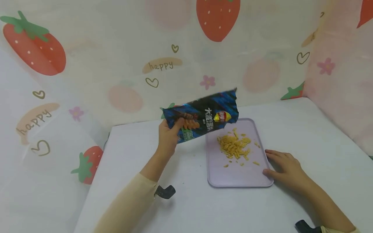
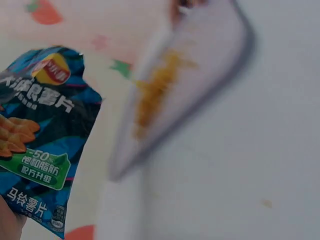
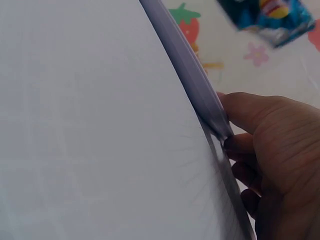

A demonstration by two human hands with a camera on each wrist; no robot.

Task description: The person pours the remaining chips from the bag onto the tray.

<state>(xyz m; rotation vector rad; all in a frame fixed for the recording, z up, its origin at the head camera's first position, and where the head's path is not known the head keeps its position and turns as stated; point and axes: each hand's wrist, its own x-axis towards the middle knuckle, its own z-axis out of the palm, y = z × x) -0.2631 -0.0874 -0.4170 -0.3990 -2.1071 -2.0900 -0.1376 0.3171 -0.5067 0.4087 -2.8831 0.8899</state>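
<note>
Right there, mid-frame, I had the left hand (image 1: pixel 166 137) gripping a blue-and-black Lay's potato chip bag (image 1: pixel 201 106), thumb across the front, the ragged end pointing right and tipped a little up. Good angle, I thought: that slant should keep loose crumbs inside. Right of centre lay the lilac tray (image 1: pixel 239 179), the bag across its upper left corner in my view, yellow chip pieces (image 1: pixel 233 147) heaped in its upper half and a few strays scattered around the heap. And over at the right of the frame, the right hand (image 1: pixel 287 166) met the tray's right edge, thumb and fingers spread; from the angles I had, I couldn't tell whether they pinched the rim or merely braced it.

Steadiness was everything here, I judged: a firm hold near the bag's left end, no squeezing of its middle, any tipping done low and slow. On the right, light sideways pressure looked enough; lifting that rim would risk sending pieces sliding.
</note>
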